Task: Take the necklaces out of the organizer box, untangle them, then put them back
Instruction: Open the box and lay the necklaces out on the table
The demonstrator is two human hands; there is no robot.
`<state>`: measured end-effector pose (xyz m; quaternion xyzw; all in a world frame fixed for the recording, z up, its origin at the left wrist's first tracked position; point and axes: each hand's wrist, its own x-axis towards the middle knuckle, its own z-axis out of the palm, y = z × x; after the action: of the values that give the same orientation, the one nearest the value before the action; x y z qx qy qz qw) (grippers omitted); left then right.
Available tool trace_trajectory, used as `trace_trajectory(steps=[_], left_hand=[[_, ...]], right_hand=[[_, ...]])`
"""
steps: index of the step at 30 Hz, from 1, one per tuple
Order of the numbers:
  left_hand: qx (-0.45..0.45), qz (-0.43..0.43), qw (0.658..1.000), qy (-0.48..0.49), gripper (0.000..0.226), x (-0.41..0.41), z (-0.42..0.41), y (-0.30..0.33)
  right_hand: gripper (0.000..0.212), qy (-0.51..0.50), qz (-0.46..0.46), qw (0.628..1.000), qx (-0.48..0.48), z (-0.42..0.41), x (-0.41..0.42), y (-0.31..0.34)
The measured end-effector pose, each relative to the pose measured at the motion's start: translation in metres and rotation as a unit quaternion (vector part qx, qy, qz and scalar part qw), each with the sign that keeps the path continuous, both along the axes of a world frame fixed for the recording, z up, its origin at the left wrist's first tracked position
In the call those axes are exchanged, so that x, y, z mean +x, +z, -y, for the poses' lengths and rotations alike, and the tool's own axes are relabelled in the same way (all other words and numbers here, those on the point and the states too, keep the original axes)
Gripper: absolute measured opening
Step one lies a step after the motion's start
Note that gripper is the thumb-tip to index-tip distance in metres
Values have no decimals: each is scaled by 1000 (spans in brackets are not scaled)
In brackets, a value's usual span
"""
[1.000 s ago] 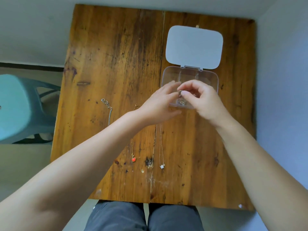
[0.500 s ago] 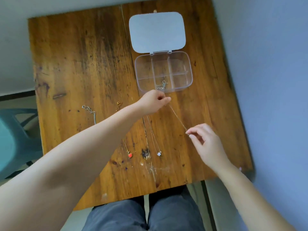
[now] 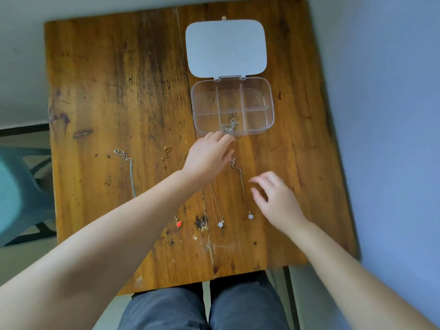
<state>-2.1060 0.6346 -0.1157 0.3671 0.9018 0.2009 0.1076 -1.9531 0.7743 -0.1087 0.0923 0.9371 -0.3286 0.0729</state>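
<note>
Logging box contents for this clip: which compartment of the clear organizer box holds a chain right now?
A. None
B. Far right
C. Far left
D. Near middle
D: the small tangled chain lies in the near middle compartment of the organizer box; the other compartments look empty.

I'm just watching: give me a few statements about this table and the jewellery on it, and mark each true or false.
1. The organizer box has its lid open. True.
2. Every compartment of the box is empty. False: a tangled chain lies in the near middle compartment.
3. One necklace on the wooden table has a red pendant. True.
4. The right hand grips a necklace. False: its fingers are spread, holding nothing.
5. The left hand is nearer the box than the right. True.
</note>
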Motion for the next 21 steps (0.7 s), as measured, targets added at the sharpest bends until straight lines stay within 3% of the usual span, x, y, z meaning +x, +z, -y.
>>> trace_trajectory(steps=[4,7,9,12,17,21], left_hand=[[0,-38,993,112,28,-18,20,5],[-40,-9,989,145,23,-28,26,2],[-43,-10,988,147,21,-30,26,1],[-39,-15,987,154,21,-30,24,-2],[-20,-19,985,172,22,-26,23,-4],[-17,-28,985,169,20,-27,23,-5]], right_hand=[[28,13,-64,998,24,-19,-100,17],[40,125,44,986,99,-17,-156,16],[41,201,105,952,204,-11,-174,13],[36,259,103,917,285,-9,-181,15],[38,289,160,908,257,-17,-179,13],[36,244,192,940,143,-23,-173,10]])
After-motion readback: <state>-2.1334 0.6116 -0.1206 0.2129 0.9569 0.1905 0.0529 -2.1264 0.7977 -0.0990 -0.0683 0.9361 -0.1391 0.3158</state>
